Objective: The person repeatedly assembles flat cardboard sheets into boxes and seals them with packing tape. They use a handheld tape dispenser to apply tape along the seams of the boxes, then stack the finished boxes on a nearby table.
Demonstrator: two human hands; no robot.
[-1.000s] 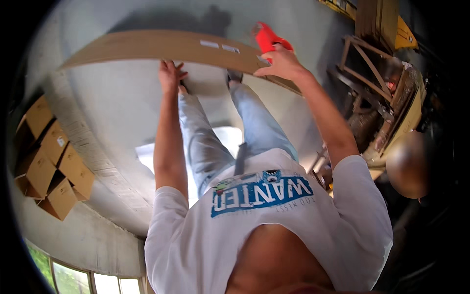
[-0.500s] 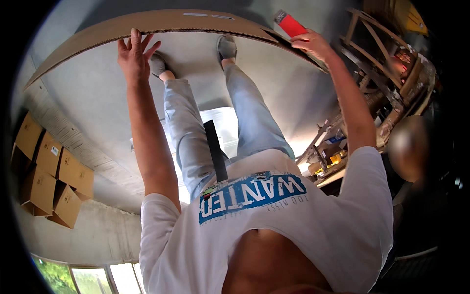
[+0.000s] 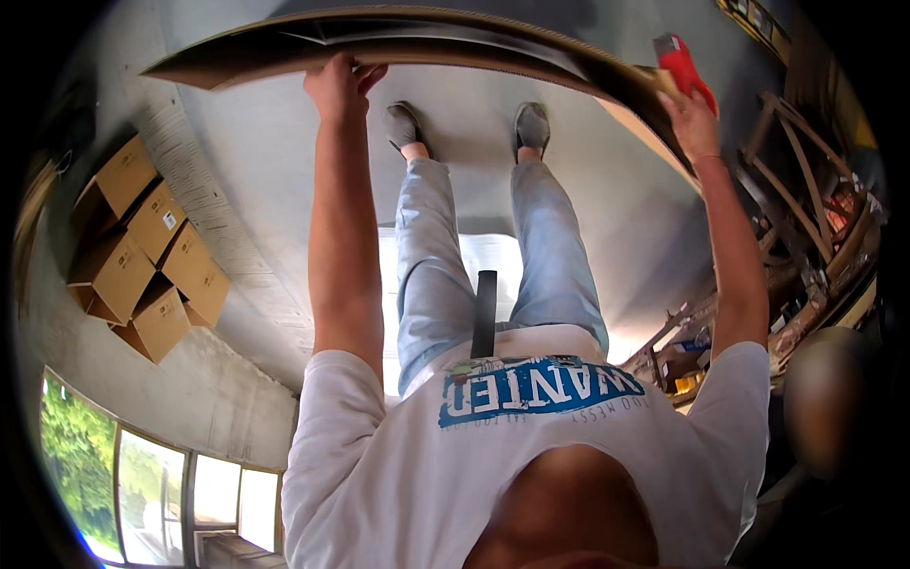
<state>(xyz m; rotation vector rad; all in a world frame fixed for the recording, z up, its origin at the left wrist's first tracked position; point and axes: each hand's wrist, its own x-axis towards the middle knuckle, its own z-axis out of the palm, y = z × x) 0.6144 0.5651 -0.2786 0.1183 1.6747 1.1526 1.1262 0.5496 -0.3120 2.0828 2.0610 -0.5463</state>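
A large brown cardboard box (image 3: 436, 55), mostly folded flat, is held up across the far side in front of me. Its two long walls stand slightly apart, with a dark gap between them. My left hand (image 3: 338, 87) grips the near wall's lower edge left of the middle. At the box's right end is my right hand (image 3: 692, 121), its fingers closed around a red tape dispenser (image 3: 684, 68) with a greyish end. That hand also touches the cardboard; its fingertips are partly hidden.
Several open cardboard boxes (image 3: 156, 237) are stacked by the wall at left. On the right stands a wooden frame (image 3: 801, 180) among cluttered items. Windows (image 3: 152, 484) line the lower left. My shoes (image 3: 532, 126) rest on the grey floor (image 3: 464, 180).
The box has parted from a flat sheet into two walls with a gap. My left hand has closed on its edge, and my right hand has come against its right end. The view has shifted.
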